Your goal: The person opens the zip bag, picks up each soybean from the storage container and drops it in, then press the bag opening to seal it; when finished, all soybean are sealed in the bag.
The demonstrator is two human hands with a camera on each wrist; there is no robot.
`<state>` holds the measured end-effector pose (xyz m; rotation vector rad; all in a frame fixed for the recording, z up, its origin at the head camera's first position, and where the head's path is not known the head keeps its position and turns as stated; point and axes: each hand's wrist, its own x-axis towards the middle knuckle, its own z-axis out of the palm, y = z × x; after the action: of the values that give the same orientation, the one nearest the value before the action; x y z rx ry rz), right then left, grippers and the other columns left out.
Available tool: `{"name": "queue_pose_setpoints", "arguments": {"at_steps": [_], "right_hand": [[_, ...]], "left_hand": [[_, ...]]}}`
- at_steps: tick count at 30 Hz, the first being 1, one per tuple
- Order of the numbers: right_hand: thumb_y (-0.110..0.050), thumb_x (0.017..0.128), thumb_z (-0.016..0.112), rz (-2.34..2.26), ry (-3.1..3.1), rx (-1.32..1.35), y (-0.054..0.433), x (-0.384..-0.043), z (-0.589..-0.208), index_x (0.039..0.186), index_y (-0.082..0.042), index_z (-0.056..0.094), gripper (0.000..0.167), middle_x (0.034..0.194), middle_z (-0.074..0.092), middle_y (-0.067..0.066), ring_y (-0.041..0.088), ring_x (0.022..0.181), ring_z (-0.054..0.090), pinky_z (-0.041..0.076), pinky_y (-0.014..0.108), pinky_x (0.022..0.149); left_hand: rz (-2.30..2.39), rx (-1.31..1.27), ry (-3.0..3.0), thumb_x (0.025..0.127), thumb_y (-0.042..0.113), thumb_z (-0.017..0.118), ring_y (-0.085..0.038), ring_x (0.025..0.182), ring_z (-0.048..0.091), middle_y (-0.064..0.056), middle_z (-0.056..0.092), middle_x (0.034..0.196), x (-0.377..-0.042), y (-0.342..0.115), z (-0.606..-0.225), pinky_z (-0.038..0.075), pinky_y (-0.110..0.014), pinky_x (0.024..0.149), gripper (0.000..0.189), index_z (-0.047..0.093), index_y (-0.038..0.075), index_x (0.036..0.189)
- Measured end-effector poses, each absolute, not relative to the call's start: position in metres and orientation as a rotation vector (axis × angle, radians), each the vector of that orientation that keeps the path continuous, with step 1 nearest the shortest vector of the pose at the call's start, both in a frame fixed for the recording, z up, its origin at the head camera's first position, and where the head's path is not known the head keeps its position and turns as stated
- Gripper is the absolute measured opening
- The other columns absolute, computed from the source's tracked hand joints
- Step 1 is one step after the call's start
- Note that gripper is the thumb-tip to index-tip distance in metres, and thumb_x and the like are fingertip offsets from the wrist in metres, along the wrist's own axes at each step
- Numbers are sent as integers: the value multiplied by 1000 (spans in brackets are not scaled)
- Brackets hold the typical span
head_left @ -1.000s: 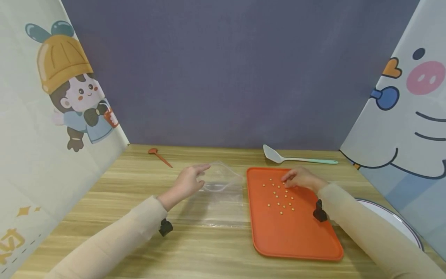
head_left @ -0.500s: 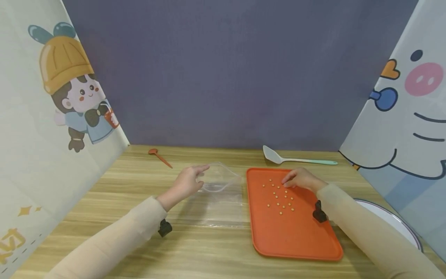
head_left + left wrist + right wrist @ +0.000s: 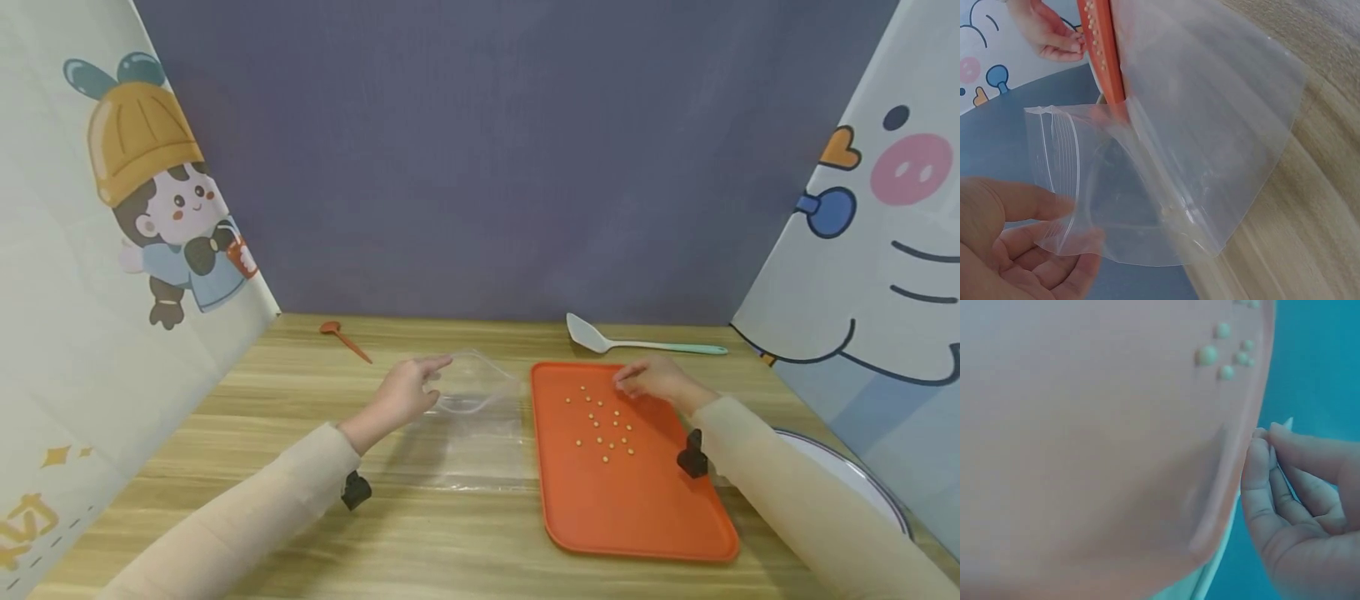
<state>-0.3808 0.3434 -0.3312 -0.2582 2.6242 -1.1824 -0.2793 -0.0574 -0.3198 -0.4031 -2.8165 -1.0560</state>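
My left hand (image 3: 403, 390) grips the mouth edge of a clear zip-lock bag (image 3: 480, 446). In the left wrist view the bag's ridged zip strip (image 3: 1063, 147) runs past the fingers, and its mouth gapes. The rest of the bag lies on the wooden table, left of the orange tray (image 3: 622, 508). Several pale yellow soybeans (image 3: 599, 440) lie scattered on the tray. My right hand (image 3: 654, 382) is over the tray's far right part, thumb and fingertips pinched together on a soybean that they mostly hide. In the right wrist view the right hand (image 3: 1304, 506) overlaps the tray's rim.
A white spatula with a mint handle (image 3: 675, 346) lies behind the tray. At the back left is a small red-brown spoon (image 3: 347, 342). A white dark-rimmed plate (image 3: 847, 467) is partly under the right sleeve. A dark backdrop stands behind the table (image 3: 300, 500).
The soybean by my right fingertips is gone from the tray. My right hand has pinched it up and shifted slightly right. My left hand and the bag stay in place.
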Motion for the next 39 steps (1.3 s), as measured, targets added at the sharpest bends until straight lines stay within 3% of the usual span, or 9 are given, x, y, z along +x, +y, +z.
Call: {"name": "queue_pose_setpoints", "arguments": {"at_steps": [5,10,13,22,26,39], "right_hand": [[-4,88,66,-1223,2620,-252,338,-380,-320,116,14,62,33,96,74,11,13,76,66,59,33,75],[-9,92,64,-1267,2600,-277,331,-375,-307,123,13,58,38,107,71,17,16,82,68,58,41,83],[-13,93,64,-1301,2589,-299,327,-374,-302,125,11,58,40,110,71,17,12,83,69,58,43,87],[-14,94,63,-1375,2524,-410,304,-368,-286,126,7,59,38,114,70,14,5,83,67,59,26,79],[-17,94,64,-1341,2532,-468,290,-365,-280,126,2,61,37,121,66,18,7,86,66,58,30,84],[-21,90,68,-1350,2500,-582,230,-364,-269,115,-4,70,30,100,74,4,17,85,68,59,35,83]], "left_hand": [[-1050,-405,-2823,80,-6,64,-34,96,68,-22,56,136,-280,-57,-319,37,-18,40,63,51,7,140],[-1046,-402,-2828,79,-6,64,-34,106,66,-21,55,137,-280,-57,-318,38,-18,40,64,51,8,140],[-1057,-394,-2835,80,-6,64,-33,104,67,-20,56,137,-280,-57,-318,37,-17,40,64,51,9,140],[-1048,-402,-2831,80,-6,64,-32,111,64,-20,57,136,-281,-56,-318,37,-18,41,64,51,10,140],[-1058,-397,-2840,80,-6,65,-32,115,62,-18,55,138,-282,-56,-319,40,-18,42,65,51,11,141],[-1046,-403,-2829,79,-6,67,-32,115,62,-18,54,139,-285,-53,-322,47,-20,49,65,51,10,141]]}}
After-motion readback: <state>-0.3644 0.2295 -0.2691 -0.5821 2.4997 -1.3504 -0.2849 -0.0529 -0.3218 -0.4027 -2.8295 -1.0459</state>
